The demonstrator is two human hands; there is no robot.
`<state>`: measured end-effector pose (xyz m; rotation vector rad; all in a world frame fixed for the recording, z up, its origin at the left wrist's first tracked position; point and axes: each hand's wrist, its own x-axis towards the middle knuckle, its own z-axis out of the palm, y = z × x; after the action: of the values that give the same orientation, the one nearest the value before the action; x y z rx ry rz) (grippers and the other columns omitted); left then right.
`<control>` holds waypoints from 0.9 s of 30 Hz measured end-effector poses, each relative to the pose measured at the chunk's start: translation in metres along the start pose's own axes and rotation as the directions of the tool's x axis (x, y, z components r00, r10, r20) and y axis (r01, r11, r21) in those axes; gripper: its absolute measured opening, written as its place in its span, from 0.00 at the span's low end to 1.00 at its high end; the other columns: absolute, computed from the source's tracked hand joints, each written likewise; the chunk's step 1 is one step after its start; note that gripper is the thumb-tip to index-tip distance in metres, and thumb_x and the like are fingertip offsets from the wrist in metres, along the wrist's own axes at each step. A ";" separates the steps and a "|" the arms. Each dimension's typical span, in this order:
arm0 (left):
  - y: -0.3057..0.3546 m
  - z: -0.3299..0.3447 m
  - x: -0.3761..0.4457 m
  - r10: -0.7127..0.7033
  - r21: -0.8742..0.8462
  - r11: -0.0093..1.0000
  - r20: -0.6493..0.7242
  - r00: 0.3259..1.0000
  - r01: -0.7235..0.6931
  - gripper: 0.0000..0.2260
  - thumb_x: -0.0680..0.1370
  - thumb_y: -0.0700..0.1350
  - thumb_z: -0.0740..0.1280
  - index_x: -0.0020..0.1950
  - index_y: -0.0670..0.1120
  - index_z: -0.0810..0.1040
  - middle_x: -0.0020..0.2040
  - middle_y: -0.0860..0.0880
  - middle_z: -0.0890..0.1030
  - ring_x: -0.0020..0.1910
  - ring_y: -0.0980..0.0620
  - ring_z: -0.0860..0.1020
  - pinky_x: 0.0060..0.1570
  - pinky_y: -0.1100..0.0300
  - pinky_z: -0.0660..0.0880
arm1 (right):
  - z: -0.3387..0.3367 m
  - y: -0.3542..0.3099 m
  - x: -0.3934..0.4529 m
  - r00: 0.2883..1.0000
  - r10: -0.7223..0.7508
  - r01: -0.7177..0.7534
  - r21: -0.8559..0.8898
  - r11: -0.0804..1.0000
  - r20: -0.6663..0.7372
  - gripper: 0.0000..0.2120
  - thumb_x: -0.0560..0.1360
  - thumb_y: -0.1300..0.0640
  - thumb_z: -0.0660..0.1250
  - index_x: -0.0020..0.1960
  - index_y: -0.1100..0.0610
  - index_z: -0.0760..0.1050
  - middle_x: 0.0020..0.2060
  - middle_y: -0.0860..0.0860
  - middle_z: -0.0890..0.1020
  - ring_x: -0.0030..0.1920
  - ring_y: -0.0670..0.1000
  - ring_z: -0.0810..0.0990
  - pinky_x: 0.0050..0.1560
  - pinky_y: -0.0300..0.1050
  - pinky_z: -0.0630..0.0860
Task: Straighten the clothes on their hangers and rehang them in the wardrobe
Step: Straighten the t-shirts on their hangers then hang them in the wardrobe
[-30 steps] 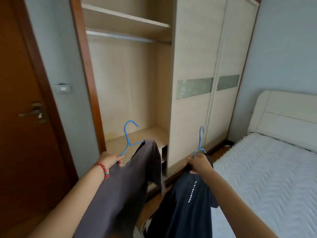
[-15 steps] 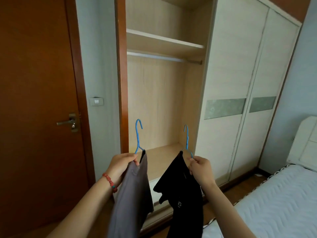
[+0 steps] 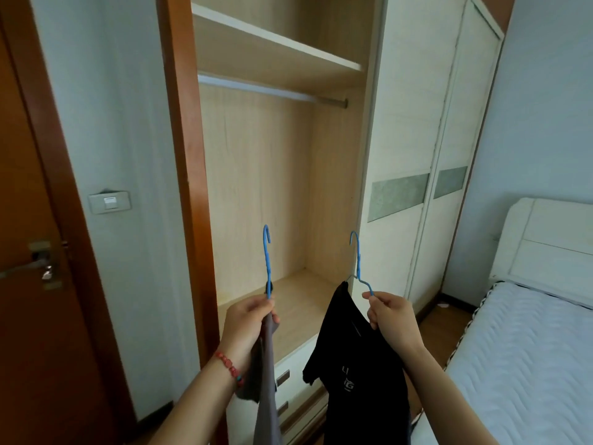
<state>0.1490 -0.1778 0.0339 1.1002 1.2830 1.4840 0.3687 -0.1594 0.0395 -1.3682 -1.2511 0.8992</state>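
Observation:
My left hand [image 3: 245,326] grips a blue hanger [image 3: 267,261] at its neck, and a grey garment [image 3: 266,387] hangs edge-on from it. My right hand [image 3: 390,319] pinches the shoulder of a second blue hanger [image 3: 357,261] that carries a black shirt [image 3: 353,364] with pale lettering. Both hooks point up in front of the open wardrobe [image 3: 272,187]. Its bare hanging rail [image 3: 272,91] runs well above both hooks, under a shelf [image 3: 272,46].
A brown door [image 3: 29,252] with a metal handle is at left, beside a wall switch [image 3: 109,202]. Closed sliding wardrobe doors [image 3: 417,139] stand at right. Drawers [image 3: 295,380] sit below the open bay. A white bed [image 3: 519,348] fills the lower right.
The view has tilted up and come closer to the open wardrobe bay. Both hangers now stand upright before the bay, the garments hanging straight down.

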 end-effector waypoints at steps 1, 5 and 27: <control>0.002 0.003 0.012 0.022 0.006 1.000 0.008 1.000 -0.022 0.12 0.77 0.38 0.62 0.32 0.39 0.73 0.27 0.46 0.75 0.25 0.61 0.76 0.25 0.75 0.71 | 0.003 -0.001 0.010 1.000 -0.004 0.004 -0.005 1.000 -0.009 0.16 0.78 0.64 0.56 0.51 0.80 0.68 0.30 0.59 0.67 0.25 0.50 0.62 0.28 0.41 0.61; 0.002 0.017 0.066 0.080 0.002 0.997 0.004 0.997 -0.080 0.10 0.76 0.35 0.62 0.35 0.37 0.76 0.26 0.46 0.75 0.28 0.57 0.76 0.29 0.73 0.73 | 0.012 -0.005 0.057 0.998 -0.024 0.022 -0.023 0.999 -0.052 0.15 0.78 0.65 0.56 0.52 0.80 0.67 0.30 0.59 0.67 0.25 0.50 0.62 0.27 0.40 0.60; -0.020 0.035 0.335 0.179 -0.145 0.977 0.131 0.975 -0.159 0.15 0.77 0.30 0.58 0.36 0.43 0.76 0.19 0.54 0.75 0.20 0.60 0.73 0.33 0.69 0.73 | 0.073 -0.026 0.248 0.950 -0.064 0.077 0.030 0.997 -0.307 0.12 0.79 0.63 0.57 0.42 0.59 0.78 0.25 0.54 0.67 0.24 0.47 0.63 0.27 0.39 0.62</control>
<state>0.1046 0.1569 0.0445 1.2279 0.9967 1.5615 0.3367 0.0955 0.0778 -1.3615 -1.0299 0.6315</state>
